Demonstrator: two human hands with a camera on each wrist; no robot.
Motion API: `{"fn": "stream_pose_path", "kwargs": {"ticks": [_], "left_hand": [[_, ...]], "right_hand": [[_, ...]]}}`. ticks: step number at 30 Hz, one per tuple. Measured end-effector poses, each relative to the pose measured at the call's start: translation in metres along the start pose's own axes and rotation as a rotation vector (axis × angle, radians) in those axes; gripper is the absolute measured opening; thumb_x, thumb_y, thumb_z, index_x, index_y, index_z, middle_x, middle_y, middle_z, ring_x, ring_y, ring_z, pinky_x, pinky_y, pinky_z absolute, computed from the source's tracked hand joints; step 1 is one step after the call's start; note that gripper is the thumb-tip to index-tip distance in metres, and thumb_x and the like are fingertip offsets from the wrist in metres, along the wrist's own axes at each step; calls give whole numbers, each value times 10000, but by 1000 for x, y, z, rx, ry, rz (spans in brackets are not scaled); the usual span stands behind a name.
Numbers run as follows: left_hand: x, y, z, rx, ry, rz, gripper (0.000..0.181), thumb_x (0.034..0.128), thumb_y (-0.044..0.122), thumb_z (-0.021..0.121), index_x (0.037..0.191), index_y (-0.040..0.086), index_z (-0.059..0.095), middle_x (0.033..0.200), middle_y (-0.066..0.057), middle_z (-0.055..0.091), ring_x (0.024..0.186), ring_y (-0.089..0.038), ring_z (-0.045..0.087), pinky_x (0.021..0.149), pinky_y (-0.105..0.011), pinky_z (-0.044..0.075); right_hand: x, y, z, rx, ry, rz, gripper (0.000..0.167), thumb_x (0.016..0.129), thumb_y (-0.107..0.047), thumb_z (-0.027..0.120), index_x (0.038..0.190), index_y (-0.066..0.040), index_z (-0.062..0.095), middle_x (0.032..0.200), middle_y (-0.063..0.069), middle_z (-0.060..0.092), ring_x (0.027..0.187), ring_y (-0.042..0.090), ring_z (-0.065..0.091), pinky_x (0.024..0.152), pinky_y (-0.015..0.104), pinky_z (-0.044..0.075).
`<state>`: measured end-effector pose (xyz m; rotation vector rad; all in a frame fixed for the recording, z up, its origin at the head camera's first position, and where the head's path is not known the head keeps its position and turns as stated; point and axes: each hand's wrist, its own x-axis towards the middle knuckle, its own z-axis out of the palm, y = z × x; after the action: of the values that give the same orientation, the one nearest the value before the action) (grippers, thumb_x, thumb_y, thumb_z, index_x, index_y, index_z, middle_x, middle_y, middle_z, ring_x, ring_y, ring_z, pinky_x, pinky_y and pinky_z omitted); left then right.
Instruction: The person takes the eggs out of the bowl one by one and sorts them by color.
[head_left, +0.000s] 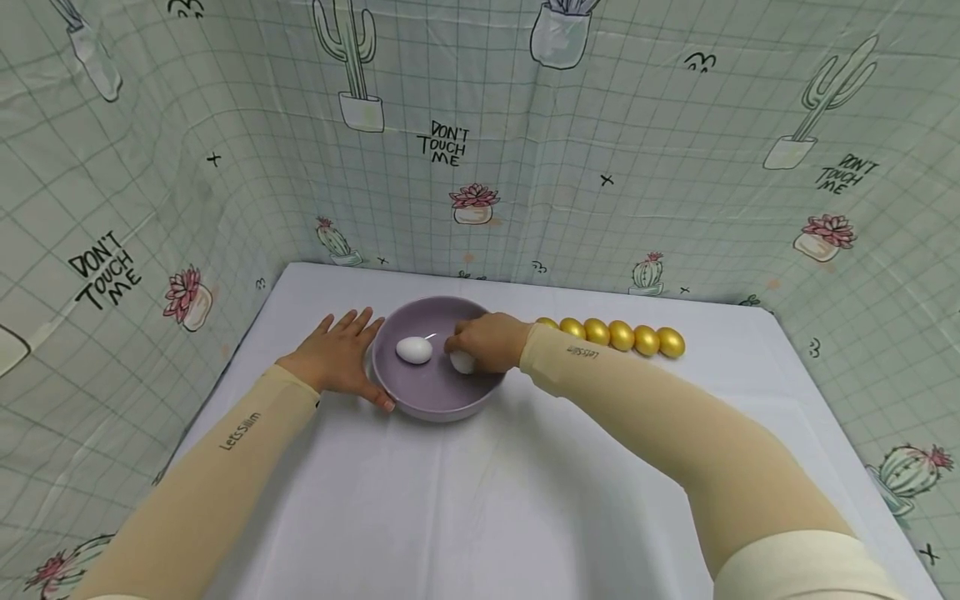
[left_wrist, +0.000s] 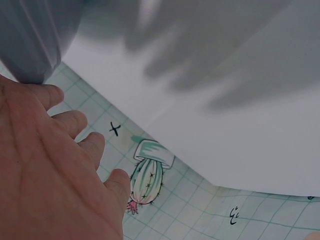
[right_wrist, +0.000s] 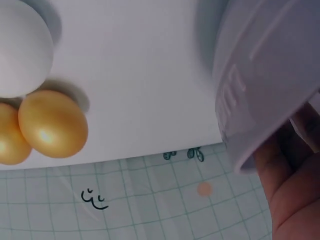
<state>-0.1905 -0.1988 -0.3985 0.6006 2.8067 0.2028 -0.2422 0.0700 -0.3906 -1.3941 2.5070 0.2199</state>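
A round purple bowl (head_left: pixel 437 400) stands on the white table. One white egg (head_left: pixel 414 350) lies in its left half. My right hand (head_left: pixel 491 342) reaches over the right rim and holds a second white egg (head_left: pixel 462 362) inside the bowl, its fingers curled over the top. With fingers spread, my left hand (head_left: pixel 337 358) rests against the bowl's left side, the thumb near the front rim. In the left wrist view, the left fingers (left_wrist: pixel 75 120) extend beside the bowl wall (left_wrist: pixel 40 40). The right wrist view shows the right fingers (right_wrist: pixel 272 165) going over the bowl rim (right_wrist: pixel 240 162).
A row of several golden eggs (head_left: pixel 621 335) runs along the right back of the table (head_left: pixel 480 517), partly behind my right forearm. Another white egg (right_wrist: pixel 22 50) sits beside them in the right wrist view. A patterned cloth (head_left: pixel 570 208) hangs behind the table.
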Motion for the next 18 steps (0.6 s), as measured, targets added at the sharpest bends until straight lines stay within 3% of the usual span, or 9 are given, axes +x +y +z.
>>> {"fn": "stream_pose_path", "kwargs": {"ticks": [8, 18], "left_hand": [[0, 0, -1, -2, -3, -8, 1418, 553, 783, 795, 1575, -7, 211, 1619, -254, 136, 1484, -430, 106, 1164, -605, 60], [0, 0, 0, -5, -1, -9, 1405, 567, 762, 805, 1571, -20, 210, 1617, -260, 134, 1483, -435, 105, 1163, -608, 61]], "right_hand": [[5, -1, 9, 23, 17, -13, 392, 940, -119, 686, 1327, -166, 652, 1177, 65, 655, 1014, 205, 654, 920, 330, 511], [7, -8, 7, 21, 11, -21, 367, 940, -130, 696, 1302, -182, 675, 1200, 72, 658, 1072, 206, 645, 962, 324, 490]]}}
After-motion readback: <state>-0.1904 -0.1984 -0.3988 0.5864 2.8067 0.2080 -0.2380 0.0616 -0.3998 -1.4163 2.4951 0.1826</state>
